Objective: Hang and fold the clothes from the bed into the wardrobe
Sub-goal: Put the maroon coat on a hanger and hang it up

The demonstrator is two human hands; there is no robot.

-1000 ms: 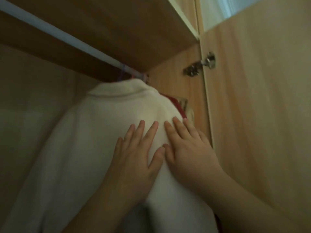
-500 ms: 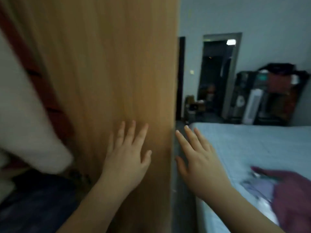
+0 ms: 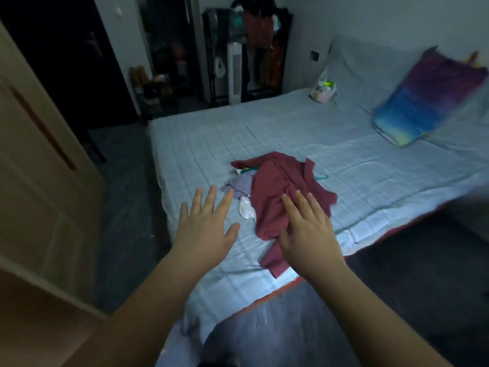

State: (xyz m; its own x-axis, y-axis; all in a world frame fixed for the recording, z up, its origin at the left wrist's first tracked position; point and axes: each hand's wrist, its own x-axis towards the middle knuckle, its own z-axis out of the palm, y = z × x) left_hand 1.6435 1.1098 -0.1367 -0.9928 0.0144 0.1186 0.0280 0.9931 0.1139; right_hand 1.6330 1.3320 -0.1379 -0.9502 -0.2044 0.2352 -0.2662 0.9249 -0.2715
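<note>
Clothes (image 3: 275,200) lie heaped toward the near edge of the bed (image 3: 291,128), within easy reach: a maroon garment (image 3: 285,176) overlapping a lilac garment (image 3: 242,182) and a small white piece (image 3: 246,209). Left hand (image 3: 206,229) and right hand (image 3: 309,231) hover spread and empty, likely to gather the maroon garment.

The sheet (image 3: 291,133) is quilted cloth, matt, stitched in squares and lightly creased. On it the maroon garment (image 3: 280,197) is soft, matt, crumpled fabric, and the lilac piece (image 3: 242,182) beside it looks like thinner cloth. The wardrobe door (image 3: 39,181) is pale wood or wood-look board, smooth and dull, the floor (image 3: 124,207) hard with a faint sheen, the bag (image 3: 322,88) thin shiny plastic, and the pillow (image 3: 423,102) printed cloth.
</note>
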